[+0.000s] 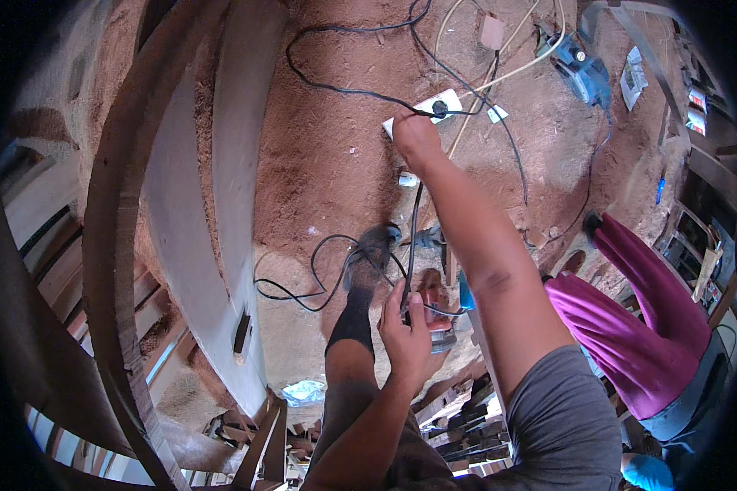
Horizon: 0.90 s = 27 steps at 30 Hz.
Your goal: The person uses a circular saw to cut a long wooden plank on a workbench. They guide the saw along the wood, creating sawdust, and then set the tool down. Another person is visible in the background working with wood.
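My right hand (418, 141) reaches out to a white power strip (427, 105) on the ground. Its fingers are closed over the strip's middle, and what they grip is hidden. A black plug (440, 108) sits in the strip's far end. Lower down, my left hand (405, 340) is closed around a black power cord (412, 266), which runs up toward my right wrist. Just beyond the left hand lies a red and grey power tool (436, 317) beside my feet. Loops of black cable (323, 286) spread over the ground by my shoe.
Large curved wooden planks (233, 155) stand along the left. A blue power tool (581, 72) lies at the far right, near a pale cable (528, 69). A person in magenta trousers (630, 327) is at the right. Wood scraps (467, 425) are piled behind me.
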Tool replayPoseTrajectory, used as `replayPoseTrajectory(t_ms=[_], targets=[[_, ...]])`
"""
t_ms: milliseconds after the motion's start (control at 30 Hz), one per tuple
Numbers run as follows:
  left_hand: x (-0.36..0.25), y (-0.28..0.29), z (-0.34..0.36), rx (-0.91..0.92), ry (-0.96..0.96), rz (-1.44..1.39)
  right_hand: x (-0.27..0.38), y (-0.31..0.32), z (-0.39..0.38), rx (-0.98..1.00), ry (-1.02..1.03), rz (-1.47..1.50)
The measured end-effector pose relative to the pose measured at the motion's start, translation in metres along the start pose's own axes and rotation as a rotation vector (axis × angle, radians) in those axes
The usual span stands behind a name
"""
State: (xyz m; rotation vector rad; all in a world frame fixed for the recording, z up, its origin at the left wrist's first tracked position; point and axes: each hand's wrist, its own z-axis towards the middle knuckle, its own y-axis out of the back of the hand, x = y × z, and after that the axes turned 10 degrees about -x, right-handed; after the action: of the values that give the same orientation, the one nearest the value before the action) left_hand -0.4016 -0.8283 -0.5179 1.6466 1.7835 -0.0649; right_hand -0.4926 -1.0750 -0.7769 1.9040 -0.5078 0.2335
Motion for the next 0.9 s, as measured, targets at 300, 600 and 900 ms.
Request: replayPoseTrajectory(t_ms=[300, 600, 900], targets=[[0.017, 0.019, 0.030, -0.089, -0.044, 0.181, -0.003, 0.003, -0.004, -0.008, -0.216, 0.203], [0.004, 0.042, 0.046, -0.384, -0.012, -0.086, -0.092, -0.050, -0.152, -0.268, 0.337, -0.494], [-0.101, 0.080, 0.045, -0.389, -0.294, -0.282, 0.021, 0.028, -0.313, 0.198, -0.163, 0.300]])
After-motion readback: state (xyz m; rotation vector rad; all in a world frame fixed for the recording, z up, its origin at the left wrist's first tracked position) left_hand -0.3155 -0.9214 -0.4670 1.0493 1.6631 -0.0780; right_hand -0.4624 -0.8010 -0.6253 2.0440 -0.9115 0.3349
